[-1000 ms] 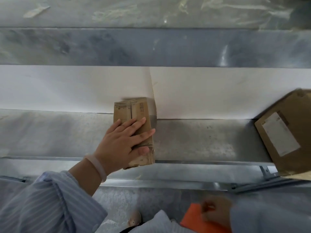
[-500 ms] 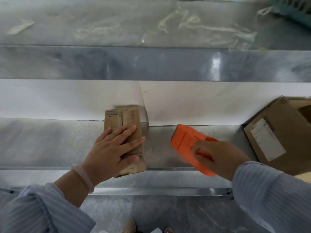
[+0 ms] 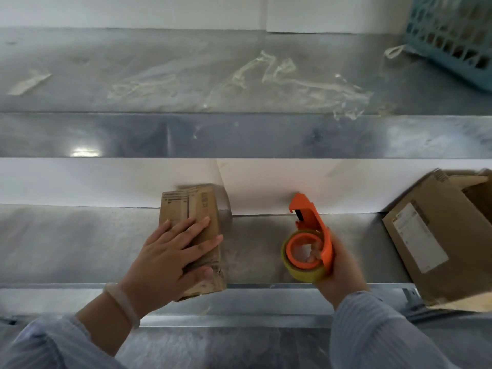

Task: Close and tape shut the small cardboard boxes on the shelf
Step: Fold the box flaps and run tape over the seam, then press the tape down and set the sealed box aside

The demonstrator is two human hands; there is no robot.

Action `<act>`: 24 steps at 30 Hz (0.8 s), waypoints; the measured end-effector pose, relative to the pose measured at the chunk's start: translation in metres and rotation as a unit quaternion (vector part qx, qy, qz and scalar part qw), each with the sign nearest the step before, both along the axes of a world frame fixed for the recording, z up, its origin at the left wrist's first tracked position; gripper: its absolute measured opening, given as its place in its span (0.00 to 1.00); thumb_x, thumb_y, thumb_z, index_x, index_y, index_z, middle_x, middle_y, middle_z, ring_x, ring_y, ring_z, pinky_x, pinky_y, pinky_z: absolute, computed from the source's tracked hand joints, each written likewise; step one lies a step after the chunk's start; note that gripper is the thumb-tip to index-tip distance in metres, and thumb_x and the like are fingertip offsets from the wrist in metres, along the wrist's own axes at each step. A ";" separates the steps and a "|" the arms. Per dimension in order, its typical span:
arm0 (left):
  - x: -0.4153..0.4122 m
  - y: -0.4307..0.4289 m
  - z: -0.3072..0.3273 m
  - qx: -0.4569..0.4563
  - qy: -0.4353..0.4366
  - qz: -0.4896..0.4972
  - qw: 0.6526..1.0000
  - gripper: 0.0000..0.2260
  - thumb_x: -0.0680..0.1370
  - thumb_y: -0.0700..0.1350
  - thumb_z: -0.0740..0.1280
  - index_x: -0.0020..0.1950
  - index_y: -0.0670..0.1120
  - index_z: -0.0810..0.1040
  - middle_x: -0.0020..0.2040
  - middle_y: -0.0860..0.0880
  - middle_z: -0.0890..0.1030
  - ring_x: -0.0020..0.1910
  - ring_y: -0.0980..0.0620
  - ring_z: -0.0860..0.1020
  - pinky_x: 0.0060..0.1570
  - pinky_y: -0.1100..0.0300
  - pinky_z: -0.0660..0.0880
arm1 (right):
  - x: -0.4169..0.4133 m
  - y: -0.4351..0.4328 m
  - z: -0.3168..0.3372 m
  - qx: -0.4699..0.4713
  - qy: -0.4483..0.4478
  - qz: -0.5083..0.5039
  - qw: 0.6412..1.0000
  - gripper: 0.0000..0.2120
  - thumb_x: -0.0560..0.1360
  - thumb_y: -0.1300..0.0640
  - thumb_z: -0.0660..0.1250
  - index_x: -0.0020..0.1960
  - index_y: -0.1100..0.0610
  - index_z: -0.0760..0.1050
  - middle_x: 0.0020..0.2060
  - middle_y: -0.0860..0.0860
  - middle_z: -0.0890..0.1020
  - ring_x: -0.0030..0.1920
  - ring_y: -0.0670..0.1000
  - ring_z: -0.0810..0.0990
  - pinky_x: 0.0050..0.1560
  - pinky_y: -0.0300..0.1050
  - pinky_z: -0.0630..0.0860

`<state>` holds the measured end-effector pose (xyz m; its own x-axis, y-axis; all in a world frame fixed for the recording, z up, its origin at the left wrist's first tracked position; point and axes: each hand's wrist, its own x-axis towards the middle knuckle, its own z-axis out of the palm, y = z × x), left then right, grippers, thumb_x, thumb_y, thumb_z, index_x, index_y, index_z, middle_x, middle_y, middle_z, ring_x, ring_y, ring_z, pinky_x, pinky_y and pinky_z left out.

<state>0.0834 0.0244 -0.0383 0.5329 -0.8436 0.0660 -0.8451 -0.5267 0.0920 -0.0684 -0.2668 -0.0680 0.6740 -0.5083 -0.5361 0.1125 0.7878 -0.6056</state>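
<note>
A small worn cardboard box point(image 3: 190, 209) lies on the metal shelf point(image 3: 80, 243) with its flaps folded down. My left hand point(image 3: 173, 255) presses flat on its top, fingers straight, thumb against the near right side. To the right, my right hand point(image 3: 339, 270) grips an orange tape dispenser point(image 3: 310, 225) with a yellowish tape roll point(image 3: 300, 272), held above the shelf. The dispenser's cutter end points away from me, toward the white back panel.
A larger cardboard box point(image 3: 436, 235) with a white label sits at the right end of the shelf, one flap raised. The upper shelf point(image 3: 186, 134) carries crumpled clear tape scraps point(image 3: 279, 75) and a teal plastic basket point(image 3: 458, 35) at its far right.
My right hand rose from below the shelf with the dispenser and turned it so that the tape roll shows. My left hand stayed pressed on the small box.
</note>
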 end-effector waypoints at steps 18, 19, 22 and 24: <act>0.002 0.002 -0.001 -0.027 -0.001 -0.008 1.000 0.24 0.80 0.68 0.49 0.76 0.66 0.58 0.78 0.55 0.61 0.77 0.52 0.58 0.73 0.50 0.54 | 0.001 -0.024 -0.049 -0.183 0.200 -0.022 0.962 0.16 0.76 0.44 0.68 0.53 0.57 0.77 0.44 0.55 0.83 0.43 0.53 0.82 0.50 0.55 0.82; 0.002 0.002 -0.002 -0.027 -0.001 -0.010 1.000 0.24 0.80 0.68 0.49 0.76 0.66 0.58 0.78 0.56 0.61 0.77 0.52 0.58 0.73 0.51 0.53 | 0.000 -0.028 -0.049 -0.227 0.243 -0.017 0.943 0.19 0.74 0.40 0.68 0.52 0.56 0.78 0.45 0.55 0.83 0.45 0.55 0.82 0.53 0.58 0.81; 0.002 0.002 -0.002 -0.024 0.003 -0.008 1.000 0.24 0.80 0.68 0.49 0.76 0.66 0.58 0.78 0.56 0.61 0.77 0.53 0.58 0.74 0.52 0.51 | -0.002 -0.038 -0.046 -0.361 0.377 0.042 0.852 0.23 0.74 0.35 0.64 0.50 0.54 0.81 0.41 0.53 0.83 0.44 0.55 0.82 0.53 0.57 0.80; 0.002 0.002 -0.002 -0.023 0.003 -0.009 1.000 0.25 0.80 0.69 0.48 0.76 0.66 0.59 0.78 0.56 0.61 0.77 0.52 0.59 0.75 0.53 0.50 | -0.003 -0.043 -0.036 -0.437 0.425 0.095 0.787 0.21 0.78 0.38 0.61 0.47 0.54 0.81 0.37 0.50 0.82 0.40 0.52 0.80 0.49 0.51 0.78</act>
<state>0.0850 0.0268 -0.0404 0.5185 -0.8490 0.1016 -0.8536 -0.5069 0.1204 -0.0719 -0.3096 -0.1037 0.3702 -0.8662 -0.3357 -0.6954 -0.0188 -0.7184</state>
